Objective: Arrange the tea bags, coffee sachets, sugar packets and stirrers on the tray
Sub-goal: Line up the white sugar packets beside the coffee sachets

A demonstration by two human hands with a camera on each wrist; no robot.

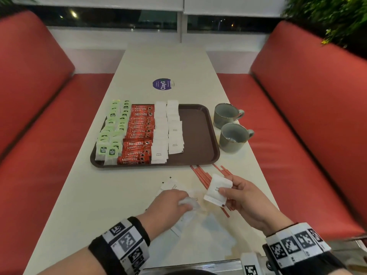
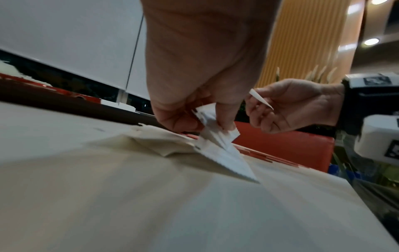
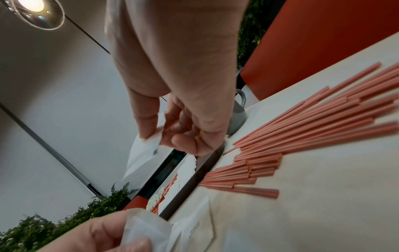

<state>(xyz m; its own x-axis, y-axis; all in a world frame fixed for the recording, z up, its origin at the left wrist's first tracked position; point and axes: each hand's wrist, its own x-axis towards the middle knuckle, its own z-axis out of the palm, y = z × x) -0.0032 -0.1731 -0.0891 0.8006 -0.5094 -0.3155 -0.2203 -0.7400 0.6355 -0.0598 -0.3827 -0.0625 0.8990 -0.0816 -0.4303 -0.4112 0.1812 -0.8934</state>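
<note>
A brown tray [image 1: 196,135] holds rows of green tea bags [image 1: 111,133], red coffee sachets [image 1: 139,135] and white sugar packets [image 1: 166,132]; its right third is bare. My right hand [image 1: 244,195] pinches a small stack of white sugar packets [image 1: 217,190] above the table, thumb on top [image 3: 146,124]. My left hand [image 1: 170,205] pinches sugar packets [image 2: 215,136] from a loose pile [image 1: 172,185] lying on the table in front of the tray. Red stirrers [image 1: 204,177] [image 3: 302,136] lie fanned out on the table under my right hand.
Two grey mugs [image 1: 226,115] [image 1: 234,136] stand right of the tray. A round purple sticker [image 1: 163,84] lies farther up the white table [image 1: 99,205]. Red bench seats [image 1: 297,116] flank both sides. A metal edge runs along the table's near side.
</note>
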